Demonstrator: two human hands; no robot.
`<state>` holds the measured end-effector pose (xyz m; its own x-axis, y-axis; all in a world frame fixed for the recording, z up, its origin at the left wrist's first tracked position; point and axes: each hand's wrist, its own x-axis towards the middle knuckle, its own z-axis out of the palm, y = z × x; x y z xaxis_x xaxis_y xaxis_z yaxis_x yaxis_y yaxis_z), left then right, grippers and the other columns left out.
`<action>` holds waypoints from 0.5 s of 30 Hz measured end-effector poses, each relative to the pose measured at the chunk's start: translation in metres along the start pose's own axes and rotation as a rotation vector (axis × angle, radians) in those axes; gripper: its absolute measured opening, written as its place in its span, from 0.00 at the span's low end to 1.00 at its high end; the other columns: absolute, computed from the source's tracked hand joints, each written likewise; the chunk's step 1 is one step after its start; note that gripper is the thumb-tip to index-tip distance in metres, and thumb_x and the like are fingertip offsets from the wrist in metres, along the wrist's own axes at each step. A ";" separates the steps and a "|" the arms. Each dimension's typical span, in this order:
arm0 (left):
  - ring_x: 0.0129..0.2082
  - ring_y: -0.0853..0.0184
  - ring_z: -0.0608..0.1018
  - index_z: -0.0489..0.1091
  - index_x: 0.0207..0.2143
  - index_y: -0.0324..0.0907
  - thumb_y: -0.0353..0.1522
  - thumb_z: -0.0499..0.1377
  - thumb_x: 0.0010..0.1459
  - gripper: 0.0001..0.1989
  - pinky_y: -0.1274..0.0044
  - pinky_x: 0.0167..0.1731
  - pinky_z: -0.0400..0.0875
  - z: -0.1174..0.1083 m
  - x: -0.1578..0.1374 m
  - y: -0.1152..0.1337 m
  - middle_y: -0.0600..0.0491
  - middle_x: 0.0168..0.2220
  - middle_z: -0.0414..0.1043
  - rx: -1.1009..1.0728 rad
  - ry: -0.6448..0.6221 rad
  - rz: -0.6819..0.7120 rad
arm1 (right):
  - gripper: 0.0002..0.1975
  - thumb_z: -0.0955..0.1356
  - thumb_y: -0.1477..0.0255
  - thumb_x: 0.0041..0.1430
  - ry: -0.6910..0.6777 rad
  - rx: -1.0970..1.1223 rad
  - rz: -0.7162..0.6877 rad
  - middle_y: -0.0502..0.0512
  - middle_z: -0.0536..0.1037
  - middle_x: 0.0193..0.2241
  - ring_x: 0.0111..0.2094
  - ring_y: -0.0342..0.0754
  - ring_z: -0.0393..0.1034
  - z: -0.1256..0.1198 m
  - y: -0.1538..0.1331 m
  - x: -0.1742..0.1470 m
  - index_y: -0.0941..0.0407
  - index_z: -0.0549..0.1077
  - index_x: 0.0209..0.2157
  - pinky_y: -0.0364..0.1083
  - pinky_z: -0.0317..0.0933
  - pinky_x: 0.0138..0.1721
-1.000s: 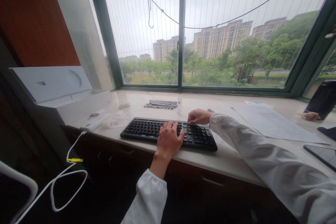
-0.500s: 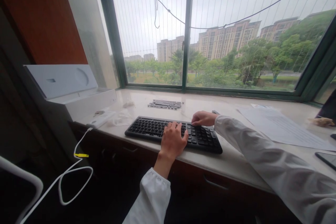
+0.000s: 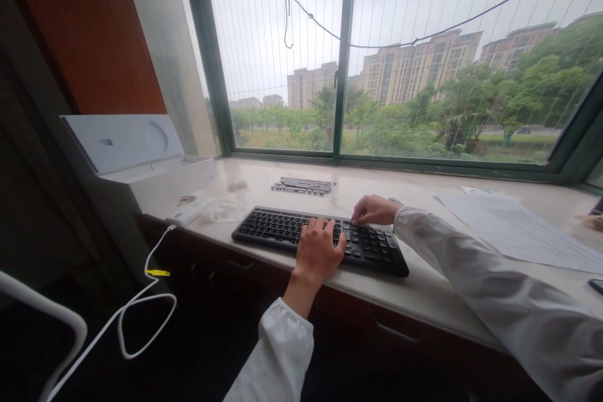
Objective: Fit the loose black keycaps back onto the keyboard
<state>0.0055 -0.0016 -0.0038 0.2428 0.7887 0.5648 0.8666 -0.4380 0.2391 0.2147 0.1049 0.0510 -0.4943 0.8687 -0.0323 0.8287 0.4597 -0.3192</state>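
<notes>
A black keyboard lies on the pale stone windowsill. My left hand rests on the keyboard's middle, fingers spread over the keys. My right hand sits at the keyboard's far edge near the right side, fingers curled with the tips pressed together on or just above a key. Whether it pinches anything is too small to tell. Both arms wear white sleeves.
A flat set of dark keycaps lies behind the keyboard. An open white box stands at the left, with a white cable hanging below. Paper sheets lie at the right. A window rises behind.
The view has swung left, so everything sits further right in the frame. The hands keep their places on the keyboard. The phone and dark objects at the right have left the frame.
</notes>
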 end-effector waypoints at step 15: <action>0.47 0.61 0.71 0.68 0.52 0.46 0.39 0.42 0.68 0.20 0.66 0.47 0.63 0.003 0.020 0.015 0.50 0.47 0.72 0.036 -0.109 0.153 | 0.22 0.72 0.57 0.45 -0.090 0.169 -0.121 0.56 0.81 0.27 0.30 0.49 0.74 0.002 0.019 0.007 0.59 0.82 0.35 0.43 0.63 0.31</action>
<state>0.0242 0.0089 0.0085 0.4171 0.7568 0.5034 0.8304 -0.5424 0.1273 0.2270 0.1193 0.0427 -0.6150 0.7857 -0.0665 0.7103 0.5154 -0.4794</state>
